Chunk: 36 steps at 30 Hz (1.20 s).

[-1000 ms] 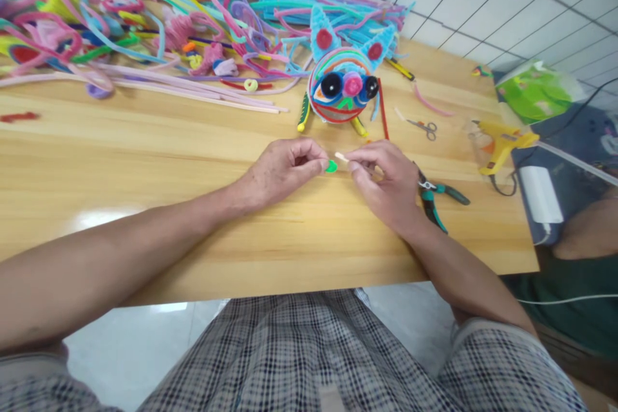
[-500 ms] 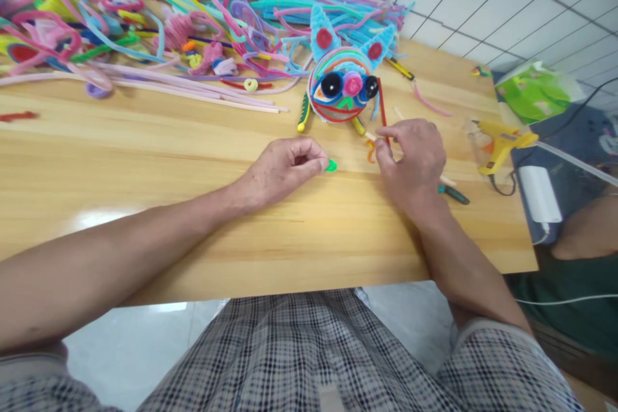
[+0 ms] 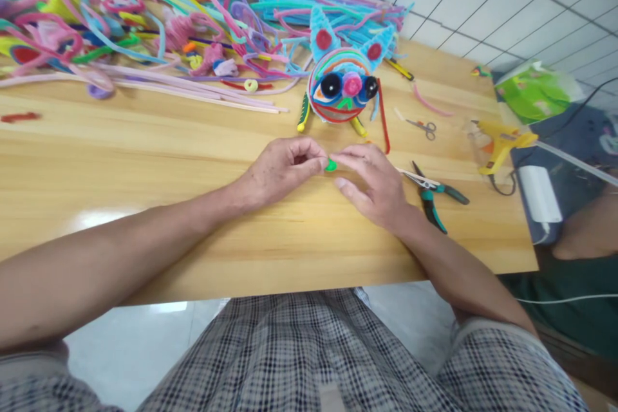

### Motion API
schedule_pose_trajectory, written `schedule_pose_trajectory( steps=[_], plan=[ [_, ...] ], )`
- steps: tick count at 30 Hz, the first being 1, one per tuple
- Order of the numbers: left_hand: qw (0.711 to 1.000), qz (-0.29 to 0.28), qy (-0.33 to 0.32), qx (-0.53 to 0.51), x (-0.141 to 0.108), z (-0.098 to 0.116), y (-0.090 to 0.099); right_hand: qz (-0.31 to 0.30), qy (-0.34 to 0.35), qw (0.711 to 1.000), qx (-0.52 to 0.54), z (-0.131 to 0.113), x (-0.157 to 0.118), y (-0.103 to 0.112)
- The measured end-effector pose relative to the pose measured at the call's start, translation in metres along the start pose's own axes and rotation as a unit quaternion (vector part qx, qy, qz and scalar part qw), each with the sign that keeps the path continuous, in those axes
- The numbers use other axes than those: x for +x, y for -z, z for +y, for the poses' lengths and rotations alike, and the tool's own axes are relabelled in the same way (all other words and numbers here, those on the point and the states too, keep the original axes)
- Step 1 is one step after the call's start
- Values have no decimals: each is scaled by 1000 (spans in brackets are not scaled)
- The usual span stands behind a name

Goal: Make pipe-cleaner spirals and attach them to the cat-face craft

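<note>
Over the middle of the table, my left hand (image 3: pixel 292 167) is closed, thumb and forefinger pinching a small green piece (image 3: pixel 331 165), likely coiled pipe cleaner, though its shape is partly covered. My right hand (image 3: pixel 374 183) reaches in from the right, its thumb apart from the fingers. Its fingertips come up to the green piece; whether they touch it I cannot tell. Just beyond my hands stands a round pipe-cleaner animal head (image 3: pixel 345 103) with blue ears, black eyes and a pink nose. A bent red pipe cleaner (image 3: pixel 384 119) lies beside it.
Loose pipe cleaners (image 3: pixel 203 19) heap along the back left. To my right lie pliers (image 3: pixel 427 193), small scissors (image 3: pixel 425 127), a yellow cutter (image 3: pixel 400 69) and a yellow glue gun (image 3: pixel 505 141). A person's dark green clothing (image 3: pixel 570 296) shows beyond the table's right edge.
My right hand has moved left, from near the red pipe cleaner to the green piece, uncovering the scissors and pliers. My left hand has stayed in place with the green piece.
</note>
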<state>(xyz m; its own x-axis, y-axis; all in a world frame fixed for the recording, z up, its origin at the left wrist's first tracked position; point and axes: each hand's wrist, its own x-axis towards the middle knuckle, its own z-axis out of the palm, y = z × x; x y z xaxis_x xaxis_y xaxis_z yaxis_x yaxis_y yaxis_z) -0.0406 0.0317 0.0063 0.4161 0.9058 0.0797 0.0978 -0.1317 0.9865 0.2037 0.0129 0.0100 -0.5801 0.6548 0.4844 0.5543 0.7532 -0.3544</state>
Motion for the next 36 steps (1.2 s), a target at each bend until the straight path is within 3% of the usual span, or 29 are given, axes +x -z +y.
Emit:
schedule_pose_trajectory(
  steps=[7, 13, 22, 29, 36],
  plan=[
    [1000, 5, 0, 8, 0, -1, 0, -12, -31, 999, 2, 0, -2, 1],
    [1000, 2, -3, 15, 1, -3, 1, 5, 11, 1000, 13, 0, -1, -3],
    [1000, 0, 1, 11, 0, -1, 0, -8, -19, 1000, 18, -1, -1, -2],
    [1000, -1, -3, 15, 0, -3, 1, 23, 15, 999, 21, -2, 1, -4],
    [1000, 0, -5, 11, 0, -2, 0, -5, -43, 999, 29, -3, 1, -1]
  ],
)
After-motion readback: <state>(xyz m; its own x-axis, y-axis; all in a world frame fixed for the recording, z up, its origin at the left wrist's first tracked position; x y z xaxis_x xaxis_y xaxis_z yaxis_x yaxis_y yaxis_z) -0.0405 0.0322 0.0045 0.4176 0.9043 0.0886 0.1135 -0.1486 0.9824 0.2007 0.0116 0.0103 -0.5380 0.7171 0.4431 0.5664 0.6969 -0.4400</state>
